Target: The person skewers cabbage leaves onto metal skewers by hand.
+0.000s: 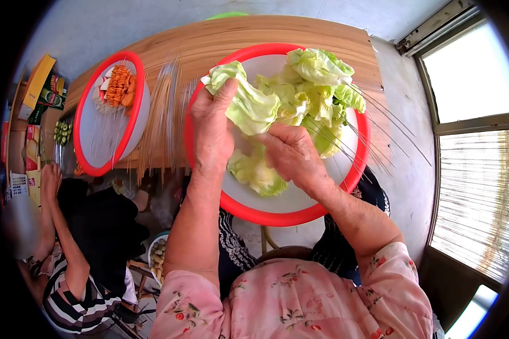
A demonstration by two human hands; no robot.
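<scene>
My left hand (213, 127) is closed on a pale green lettuce leaf (246, 101), thumb on top, over the left side of a white basin with a red rim (283, 217). At the leaf's lower edge my right hand (294, 155) is closed in a pinch; what its fingers hold is hidden. Beneath my hands a loose lettuce leaf (257, 175) lies in the basin. To the right, skewered lettuce leaves (316, 85) are heaped, their thin skewers (393, 127) sticking out over the rim.
Left of the basin, many bare skewers (163, 113) lie on the wooden table (266, 28). A second red-rimmed basin (85, 144) holds skewered orange and white food (117, 85). At far left, a co-worker's hands (51, 179) are near green skewered pieces (63, 133). A window (472, 147) is at right.
</scene>
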